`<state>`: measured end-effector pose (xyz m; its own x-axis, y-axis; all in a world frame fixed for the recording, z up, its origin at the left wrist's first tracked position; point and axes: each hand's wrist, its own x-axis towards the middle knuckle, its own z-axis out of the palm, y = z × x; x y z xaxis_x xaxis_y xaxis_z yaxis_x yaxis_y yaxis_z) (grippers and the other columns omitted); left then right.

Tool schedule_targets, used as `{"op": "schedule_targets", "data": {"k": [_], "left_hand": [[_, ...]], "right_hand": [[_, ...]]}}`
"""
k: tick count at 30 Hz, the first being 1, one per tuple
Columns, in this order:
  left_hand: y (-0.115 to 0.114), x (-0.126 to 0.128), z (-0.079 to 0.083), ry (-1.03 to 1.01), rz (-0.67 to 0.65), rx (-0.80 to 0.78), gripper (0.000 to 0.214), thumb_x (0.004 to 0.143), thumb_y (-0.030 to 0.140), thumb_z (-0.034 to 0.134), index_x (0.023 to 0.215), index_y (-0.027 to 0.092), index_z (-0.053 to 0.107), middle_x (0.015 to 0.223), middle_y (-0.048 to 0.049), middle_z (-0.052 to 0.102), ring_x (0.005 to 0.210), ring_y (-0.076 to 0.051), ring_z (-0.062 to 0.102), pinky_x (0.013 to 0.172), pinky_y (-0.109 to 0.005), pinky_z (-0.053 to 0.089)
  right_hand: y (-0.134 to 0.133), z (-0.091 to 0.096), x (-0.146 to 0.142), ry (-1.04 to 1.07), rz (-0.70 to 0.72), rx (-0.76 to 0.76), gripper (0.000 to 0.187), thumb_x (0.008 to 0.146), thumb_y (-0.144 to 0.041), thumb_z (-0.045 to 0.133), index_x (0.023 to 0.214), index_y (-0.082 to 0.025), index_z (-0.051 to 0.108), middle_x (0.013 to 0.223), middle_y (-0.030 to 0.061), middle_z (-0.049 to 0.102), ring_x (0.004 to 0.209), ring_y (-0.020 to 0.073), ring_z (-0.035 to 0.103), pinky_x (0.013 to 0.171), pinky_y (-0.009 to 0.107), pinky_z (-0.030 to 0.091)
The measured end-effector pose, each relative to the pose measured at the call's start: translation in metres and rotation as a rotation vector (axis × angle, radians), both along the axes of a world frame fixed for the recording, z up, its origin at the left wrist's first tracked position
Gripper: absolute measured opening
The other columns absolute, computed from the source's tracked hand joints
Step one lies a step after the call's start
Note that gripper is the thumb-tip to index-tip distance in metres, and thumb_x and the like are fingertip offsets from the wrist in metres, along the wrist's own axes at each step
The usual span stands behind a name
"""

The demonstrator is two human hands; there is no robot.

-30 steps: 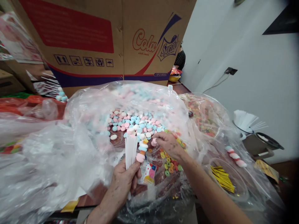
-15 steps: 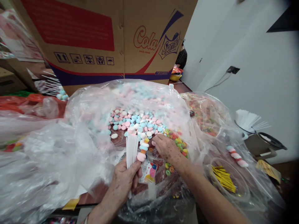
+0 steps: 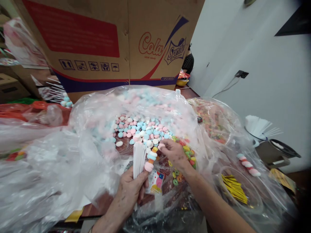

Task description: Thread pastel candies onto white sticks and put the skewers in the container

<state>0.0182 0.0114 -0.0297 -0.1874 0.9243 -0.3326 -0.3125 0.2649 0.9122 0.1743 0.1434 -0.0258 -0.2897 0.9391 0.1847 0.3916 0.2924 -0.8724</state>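
Note:
My left hand (image 3: 132, 189) is closed around a bundle of white sticks (image 3: 138, 158); one stick carries threaded candies (image 3: 150, 158), pink, blue, white and orange. My right hand (image 3: 173, 152) pinches a pink candy at the top of that skewer. Just beyond lies a heap of pink, blue and white candies (image 3: 141, 127) inside an open clear plastic bag (image 3: 97, 113). Coloured ring candies (image 3: 179, 176) lie under and beside my right wrist.
A big Cola Sprite cardboard box (image 3: 109, 42) stands behind the bag. At right sit a finished candy skewer (image 3: 248, 164), yellow twist ties in a clear tub (image 3: 234, 189), white sticks in a dark pot (image 3: 261, 127), and more crumpled plastic at left (image 3: 36, 168).
My right hand lifted slightly from the candy pile and brought a pink candy to the skewer's tip. The left hand stayed nearly still with the sticks.

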Motion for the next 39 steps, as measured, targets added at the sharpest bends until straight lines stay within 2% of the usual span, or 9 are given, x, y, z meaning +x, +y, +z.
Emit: {"op": "schedule_targets", "data": {"k": [3,5,7,11,17,22,32,36,39], "left_hand": [[-0.001,0.0,-0.001,0.026,-0.017,-0.001,0.039,0.071,0.051,0.074,0.064,0.018,0.055,0.048,0.0047,0.059,0.026,-0.004,0.039,0.026,-0.013,0.024],[-0.001,-0.001,-0.003,0.033,-0.022,0.002,0.037,0.071,0.05,0.073,0.064,0.018,0.055,0.048,0.0044,0.06,0.025,-0.003,0.038,0.026,-0.013,0.024],[-0.001,-0.001,-0.003,0.035,-0.029,0.005,0.037,0.071,0.05,0.073,0.064,0.018,0.055,0.047,0.0044,0.06,0.025,-0.003,0.037,0.026,-0.014,0.024],[-0.001,0.0,-0.001,0.041,-0.038,-0.007,0.039,0.07,0.052,0.073,0.062,0.018,0.054,0.047,0.0045,0.059,0.025,-0.003,0.037,0.026,-0.014,0.022],[0.0,0.001,0.001,0.034,-0.038,-0.021,0.04,0.07,0.053,0.074,0.063,0.019,0.054,0.046,0.0044,0.058,0.025,-0.004,0.037,0.027,-0.015,0.021],[0.001,0.001,0.0,0.03,-0.031,-0.027,0.041,0.067,0.054,0.075,0.065,0.019,0.054,0.047,0.0044,0.059,0.024,-0.004,0.035,0.027,-0.015,0.02],[0.002,0.003,0.007,-0.004,0.019,-0.051,0.048,0.06,0.06,0.08,0.065,0.02,0.054,0.044,0.0063,0.055,0.023,-0.004,0.032,0.026,-0.017,0.016],[0.002,0.005,0.012,-0.003,0.048,-0.074,0.051,0.057,0.063,0.082,0.06,0.021,0.053,0.043,0.0059,0.054,0.024,-0.004,0.03,0.026,-0.019,0.016],[0.003,0.006,0.011,-0.011,0.073,-0.078,0.052,0.056,0.063,0.083,0.058,0.021,0.052,0.041,0.0066,0.051,0.026,-0.004,0.028,0.027,-0.019,0.015]], "right_hand": [[-0.002,0.018,-0.001,0.477,-0.004,-0.389,0.017,0.071,-0.03,0.074,0.083,-0.018,0.071,0.071,-0.0009,0.066,0.065,0.0154,0.059,0.065,0.029,0.048],[-0.005,0.028,-0.003,0.613,0.023,-0.526,0.021,0.062,-0.028,0.08,0.079,-0.017,0.073,0.07,-0.0005,0.067,0.063,0.0142,0.059,0.063,0.028,0.048],[-0.007,0.034,-0.005,0.651,0.046,-0.574,0.023,0.059,-0.026,0.082,0.078,-0.016,0.075,0.068,-0.0001,0.068,0.061,0.013,0.058,0.062,0.027,0.047],[-0.01,0.038,-0.008,0.655,0.074,-0.559,0.019,0.058,-0.025,0.082,0.075,-0.017,0.078,0.068,0.0,0.069,0.062,0.012,0.057,0.063,0.026,0.047],[-0.009,0.041,-0.01,0.65,0.06,-0.577,0.022,0.058,-0.027,0.083,0.078,-0.019,0.08,0.071,0.0005,0.071,0.066,0.0155,0.062,0.066,0.029,0.051],[-0.01,0.037,-0.008,0.593,0.107,-0.486,0.023,0.065,-0.03,0.081,0.086,-0.022,0.082,0.08,0.0013,0.076,0.079,0.0191,0.068,0.08,0.033,0.053],[-0.017,0.032,0.0,0.136,0.127,-0.18,0.032,0.081,-0.038,0.068,0.107,-0.025,0.08,0.113,0.003,0.077,0.107,0.0258,0.07,0.101,0.043,0.052],[-0.022,0.029,-0.002,0.059,0.154,-0.017,0.031,0.087,-0.035,0.06,0.11,-0.026,0.079,0.108,0.003,0.078,0.099,0.025,0.073,0.092,0.042,0.057],[-0.026,0.025,-0.005,0.045,0.2,0.168,0.03,0.09,-0.03,0.057,0.111,-0.027,0.078,0.107,0.0032,0.078,0.097,0.0236,0.074,0.089,0.039,0.059]]}}
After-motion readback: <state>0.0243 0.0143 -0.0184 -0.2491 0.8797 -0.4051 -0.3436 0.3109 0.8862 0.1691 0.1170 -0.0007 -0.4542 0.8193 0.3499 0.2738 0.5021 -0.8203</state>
